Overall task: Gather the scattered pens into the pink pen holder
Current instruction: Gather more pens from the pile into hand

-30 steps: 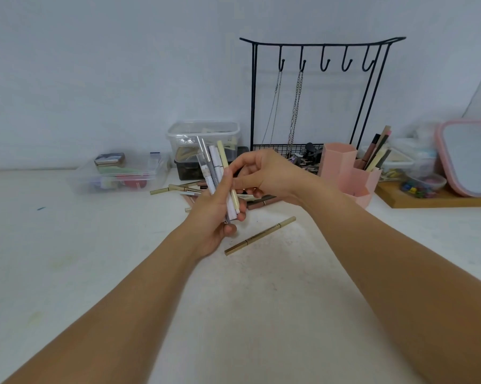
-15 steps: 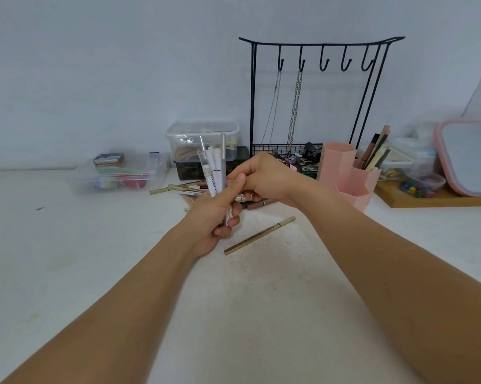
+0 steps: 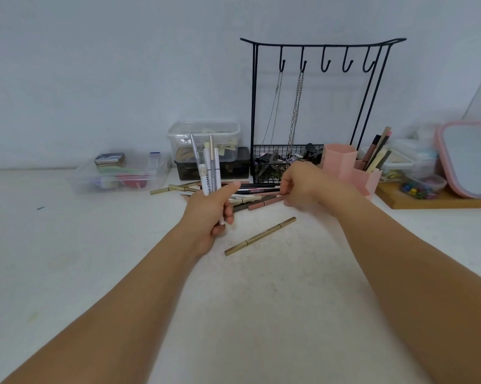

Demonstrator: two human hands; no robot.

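Change: half a second ago the right hand [image 3: 303,187] was up against the left hand [image 3: 210,210], at the bundle of pens [image 3: 210,167]; now the two are apart, and the right hand has dropped to the pile of pens [image 3: 245,194] on the counter [image 3: 261,314].
Meaning: I judge one pen has just been added to the bundle and the next is being fetched; nothing from this bundle has gone into the holder yet.
Left hand: clenched round the lower part of the bundle, thumb laid across the front.
Bundle: long axis near upright, tops pointing up and slightly toward the back wall, lower ends poking out under the fingers.
Right hand: fingers curled down at the right end of the pile, beside a pink pen [image 3: 264,202]; whether they already pinch it I cannot tell.
Pile: midway along the counter's back edge, in front of the clear boxes and the black wire rack [image 3: 311,106]; most pens lie roughly left to right, parallel to that edge.
Gold pen [image 3: 260,236]: alone, nearer the front edge, lying on a slant, far end toward the right.
Pink pen holder [image 3: 344,167]: upright toward the back right of the counter, just beyond the right hand, a few pens standing in its rear cup.
Left to do: most of it, by my reckoning.
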